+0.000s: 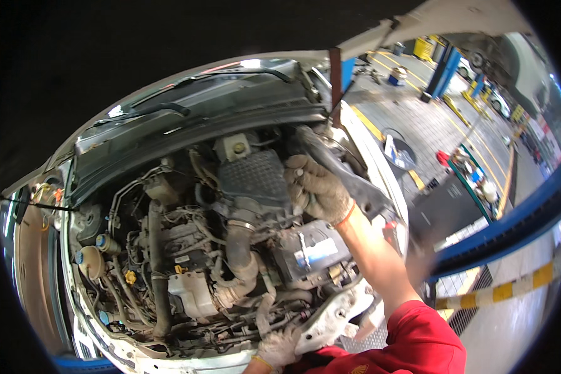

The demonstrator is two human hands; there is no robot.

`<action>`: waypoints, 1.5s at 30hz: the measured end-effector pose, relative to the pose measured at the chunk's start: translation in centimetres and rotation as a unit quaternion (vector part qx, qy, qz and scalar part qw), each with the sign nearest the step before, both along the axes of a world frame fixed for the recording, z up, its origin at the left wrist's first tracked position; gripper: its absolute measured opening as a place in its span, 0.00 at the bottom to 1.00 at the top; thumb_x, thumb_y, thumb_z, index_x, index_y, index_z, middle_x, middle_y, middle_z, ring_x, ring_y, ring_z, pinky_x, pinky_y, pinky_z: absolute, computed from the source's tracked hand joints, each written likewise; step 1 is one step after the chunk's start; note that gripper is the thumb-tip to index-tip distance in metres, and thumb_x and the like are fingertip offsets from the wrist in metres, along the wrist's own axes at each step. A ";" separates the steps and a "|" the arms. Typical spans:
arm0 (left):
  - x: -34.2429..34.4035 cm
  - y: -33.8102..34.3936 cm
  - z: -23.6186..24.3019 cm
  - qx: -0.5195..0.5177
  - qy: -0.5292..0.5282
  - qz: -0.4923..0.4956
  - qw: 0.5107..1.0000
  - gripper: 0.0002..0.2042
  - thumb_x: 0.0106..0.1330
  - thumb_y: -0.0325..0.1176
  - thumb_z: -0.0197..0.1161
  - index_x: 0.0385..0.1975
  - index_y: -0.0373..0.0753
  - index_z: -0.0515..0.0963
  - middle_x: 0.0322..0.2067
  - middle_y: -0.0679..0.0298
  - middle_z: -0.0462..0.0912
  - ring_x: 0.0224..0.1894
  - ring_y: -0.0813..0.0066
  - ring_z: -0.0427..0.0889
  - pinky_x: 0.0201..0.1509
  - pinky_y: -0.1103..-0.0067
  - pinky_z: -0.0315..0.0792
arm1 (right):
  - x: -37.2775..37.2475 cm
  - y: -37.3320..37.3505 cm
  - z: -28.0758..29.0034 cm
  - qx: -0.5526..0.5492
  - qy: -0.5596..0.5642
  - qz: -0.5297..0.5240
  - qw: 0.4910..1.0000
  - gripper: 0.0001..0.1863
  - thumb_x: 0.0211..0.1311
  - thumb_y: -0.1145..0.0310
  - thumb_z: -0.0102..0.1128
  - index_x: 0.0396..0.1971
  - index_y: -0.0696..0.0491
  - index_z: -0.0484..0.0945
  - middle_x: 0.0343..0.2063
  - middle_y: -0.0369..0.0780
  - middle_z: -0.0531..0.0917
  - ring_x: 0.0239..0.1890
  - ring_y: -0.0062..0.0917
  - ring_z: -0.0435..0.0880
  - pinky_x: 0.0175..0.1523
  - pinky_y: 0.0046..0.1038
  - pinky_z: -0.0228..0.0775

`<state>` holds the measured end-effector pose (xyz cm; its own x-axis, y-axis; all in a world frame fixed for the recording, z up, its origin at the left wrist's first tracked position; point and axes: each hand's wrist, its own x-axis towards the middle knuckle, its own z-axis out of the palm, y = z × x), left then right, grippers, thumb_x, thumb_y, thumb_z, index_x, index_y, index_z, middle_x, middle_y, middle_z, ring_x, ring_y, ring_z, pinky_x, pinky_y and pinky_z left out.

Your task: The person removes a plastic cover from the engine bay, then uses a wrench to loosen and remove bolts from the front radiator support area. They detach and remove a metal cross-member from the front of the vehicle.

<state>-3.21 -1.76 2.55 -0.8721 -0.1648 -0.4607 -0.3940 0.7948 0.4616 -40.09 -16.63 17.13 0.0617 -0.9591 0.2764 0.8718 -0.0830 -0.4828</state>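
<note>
My right hand (318,190), in a worn light work glove, is raised over the engine bay beside the black air filter box (252,176). Its fingers are curled together; what they hold, if anything, is hidden. Below that wrist is the black battery (316,250) with a pale label, and a slim metal piece (304,248) lies across its top. At the front edge of the bay, my gloved left hand (279,348) rests on the white front panel (333,324), fingers laid over it. A ribbed intake hose (239,252) runs down from the filter box.
The raised bonnet overhangs the bay, held near a dark upright (336,87). Yellow caps (130,277) and a fluid reservoir (91,262) sit at left. To the right stand a blue lift arm (505,227), a dark cart (449,209) and a black bin (400,153).
</note>
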 end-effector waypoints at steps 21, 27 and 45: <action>-0.7 0.6 0.7 -0.077 -0.033 -0.007 0.996 0.46 0.58 0.62 0.77 0.66 0.32 0.68 0.60 0.45 0.80 0.53 0.45 0.89 0.60 0.59 0.82 | 10.6 28.7 -4.5 0.368 0.088 -0.176 0.909 0.17 0.82 0.58 0.63 0.61 0.51 0.80 0.30 0.28 0.73 0.24 0.10 0.65 0.27 0.17 0.54; -0.8 0.4 0.9 -0.050 -0.016 0.003 0.999 0.43 0.58 0.57 0.80 0.65 0.35 0.69 0.63 0.48 0.77 0.57 0.47 0.87 0.61 0.57 0.81 | 9.3 32.0 -7.4 0.479 0.441 -0.284 0.704 0.15 0.77 0.67 0.67 0.57 0.57 0.84 0.40 0.34 0.86 0.34 0.18 0.82 0.41 0.24 0.77; -0.8 0.1 1.3 -0.028 -0.031 -0.009 0.999 0.43 0.55 0.49 0.83 0.66 0.33 0.68 0.67 0.47 0.75 0.56 0.50 0.89 0.59 0.62 0.83 | 9.7 31.5 -10.2 0.308 0.869 -0.155 0.354 0.10 0.75 0.59 0.65 0.50 0.41 0.89 0.42 0.38 0.91 0.40 0.41 0.93 0.43 0.39 0.87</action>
<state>-3.97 -1.67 3.85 -0.8449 -0.1762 -0.5050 -0.4061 0.8258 0.3914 -30.40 14.88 6.98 -0.5100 -0.8392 -0.1887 -0.7924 0.5437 -0.2766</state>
